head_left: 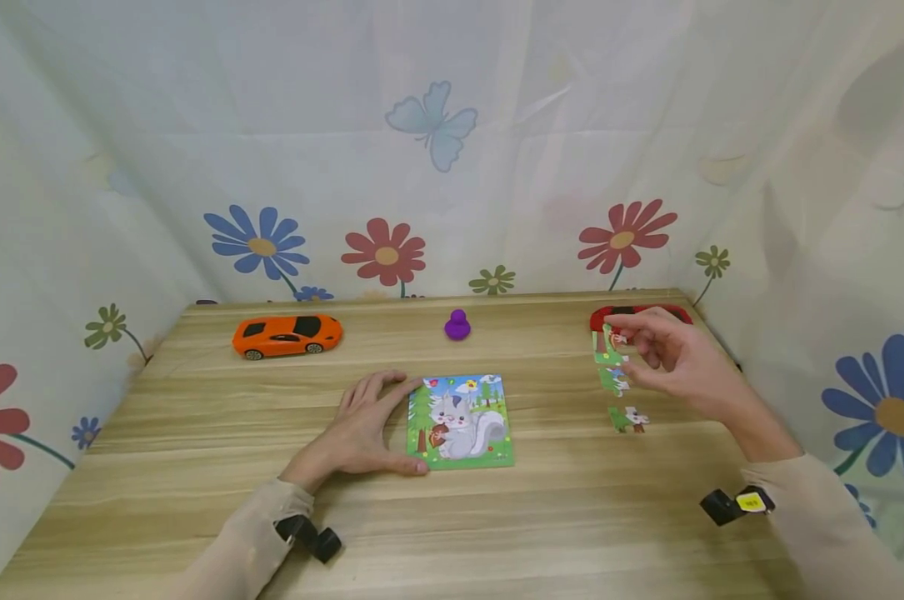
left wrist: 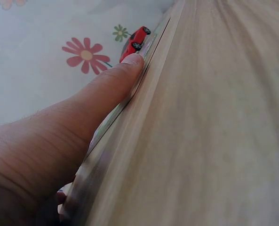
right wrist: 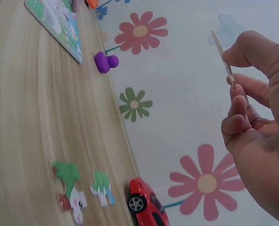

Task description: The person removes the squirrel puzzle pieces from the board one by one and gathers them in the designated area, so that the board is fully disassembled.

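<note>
A square squirrel puzzle (head_left: 462, 425) lies flat on the table. My left hand (head_left: 362, 425) rests at its left side, with the thumb (left wrist: 130, 66) at the near corner and the index fingertip at the far corner. Over the table's right side, my right hand (head_left: 672, 358) pinches a puzzle piece (head_left: 607, 343) between thumb and fingers. In the right wrist view the held puzzle piece (right wrist: 224, 59) appears edge-on, raised above the table. Below that hand, two loose puzzle pieces lie on the wood: a green and blue piece (head_left: 614, 381) and a green and white piece (head_left: 628, 419).
An orange toy car (head_left: 287, 336) stands at the back left and a purple knobbed toy (head_left: 457, 325) at the back middle. The red toy car (right wrist: 148, 205) at the back right is partly covered by my right hand in the head view. A flowered curtain (head_left: 317, 150) surrounds the table.
</note>
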Demonstrator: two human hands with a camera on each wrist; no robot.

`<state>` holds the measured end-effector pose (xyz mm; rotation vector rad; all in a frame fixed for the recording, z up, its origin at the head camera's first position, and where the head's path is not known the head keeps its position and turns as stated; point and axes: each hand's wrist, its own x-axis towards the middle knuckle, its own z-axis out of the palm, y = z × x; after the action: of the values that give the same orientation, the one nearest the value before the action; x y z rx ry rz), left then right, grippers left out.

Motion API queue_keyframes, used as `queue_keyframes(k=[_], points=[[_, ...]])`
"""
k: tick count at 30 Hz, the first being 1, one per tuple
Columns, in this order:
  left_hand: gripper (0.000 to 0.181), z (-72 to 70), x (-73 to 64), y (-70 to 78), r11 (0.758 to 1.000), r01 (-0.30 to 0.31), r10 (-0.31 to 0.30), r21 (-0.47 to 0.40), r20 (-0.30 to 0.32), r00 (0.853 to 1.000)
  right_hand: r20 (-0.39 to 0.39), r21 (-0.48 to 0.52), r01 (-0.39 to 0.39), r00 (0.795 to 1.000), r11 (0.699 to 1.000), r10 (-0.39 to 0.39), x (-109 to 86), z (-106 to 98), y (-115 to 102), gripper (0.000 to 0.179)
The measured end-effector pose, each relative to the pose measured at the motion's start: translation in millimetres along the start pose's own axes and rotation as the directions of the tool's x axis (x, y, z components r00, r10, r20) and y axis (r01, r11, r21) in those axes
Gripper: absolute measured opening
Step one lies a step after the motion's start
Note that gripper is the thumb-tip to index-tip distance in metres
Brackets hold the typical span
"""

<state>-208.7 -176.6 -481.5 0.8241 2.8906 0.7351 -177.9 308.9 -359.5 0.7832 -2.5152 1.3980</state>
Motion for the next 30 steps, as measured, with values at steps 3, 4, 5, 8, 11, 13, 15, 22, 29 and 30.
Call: queue_keyframes(k=[3, 4, 5, 8, 11, 13, 15, 22, 29, 30], points=[[0.134, -0.4, 0.1, 0.1, 1.0, 0.001, -0.001, -0.004, 0.0, 1.0, 0.0, -0.015, -0.028, 1.0, 1.0, 0.028, -9.8, -5.6, 2.5, 0.054], [0.134, -0.4, 0.1, -0.1, 1.0, -0.001, 0.001, -0.005, -0.001, 1.0, 0.003, -0.012, -0.034, 0.999, 0.999, 0.034, -13.1, -6.9, 4.0, 0.055], [0.134, -0.6, 0.0, 0.0, 1.0, -0.001, 0.001, -0.007, 0.0, 1.0, 0.003, -0.016, -0.037, 0.999, 0.999, 0.037, -16.4, -7.9, 5.4, 0.055], [0.134, -0.7, 0.1, -0.1, 1.0, -0.005, 0.005, -0.008, -0.003, 1.0, 0.011, -0.03, -0.031, 0.999, 0.999, 0.031, -26.6, -9.6, 11.1, 0.056], [0.133, -0.9, -0.1, 0.1, 1.0, -0.006, 0.006, -0.008, -0.002, 1.0, 0.029, -0.032, -0.026, 0.999, 0.999, 0.027, -38.4, -10.0, 18.5, 0.058], [0.133, -0.8, -0.3, 0.2, 1.0, -0.007, 0.007, -0.006, -0.003, 1.0, 0.044, -0.022, -0.025, 0.999, 0.999, 0.026, -46.9, -9.6, 23.9, 0.059], [0.133, -0.8, -0.2, 0.2, 1.0, -0.005, 0.005, -0.005, 0.0, 1.0, 0.055, -0.012, -0.04, 0.998, 0.999, 0.041, -55.4, -8.7, 29.1, 0.059], [0.133, -1.0, -0.2, 0.1, 1.0, -0.012, 0.012, -0.002, -0.008, 1.0, 0.105, 0.009, -0.124, 0.987, 0.992, 0.123, -82.8, -2.8, 42.9, 0.055], [0.132, -0.8, 0.3, 0.2, 1.0, -0.011, 0.011, 0.004, -0.005, 1.0, 0.165, -0.005, -0.198, 0.967, 0.98, 0.196, -104.8, 7.6, 56.1, 0.054], [0.132, -1.0, -0.1, 0.6, 1.0, -0.012, 0.012, 0.005, -0.007, 1.0, 0.17, -0.004, -0.204, 0.965, 0.979, 0.202, -106.8, 8.6, 57.6, 0.054]])
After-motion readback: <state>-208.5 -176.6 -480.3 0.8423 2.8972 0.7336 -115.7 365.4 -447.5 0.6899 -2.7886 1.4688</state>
